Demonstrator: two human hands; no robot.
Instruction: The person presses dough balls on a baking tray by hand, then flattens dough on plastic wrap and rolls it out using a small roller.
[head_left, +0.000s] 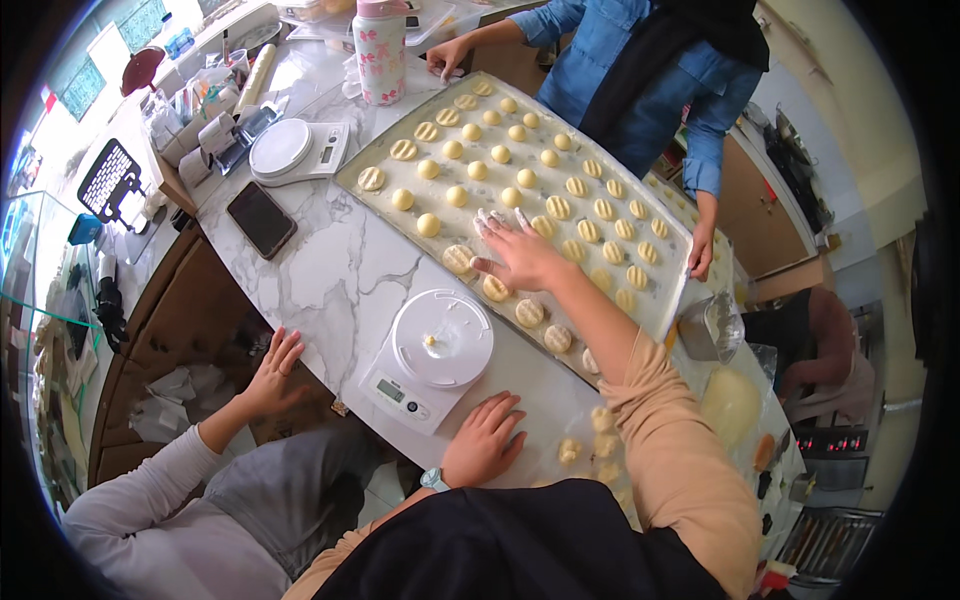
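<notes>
My right hand reaches over a large baking tray with its floury fingers spread. Round dough balls and ridged, flattened dough pieces lie on the tray in rows. Whether my palm touches any dough beneath it is hidden. With a watch at its wrist, my left hand rests on the marble-patterned table, fingers extended and holding nothing. Beside it stands a white digital kitchen scale with a small dough crumb on its plate. Dough lumps lie to the right of my left hand.
A person in a denim shirt grips the tray's far edge. At left, another person's hand hovers by the table edge. A phone, second scale, patterned bottle, metal tin and large dough mass stand around.
</notes>
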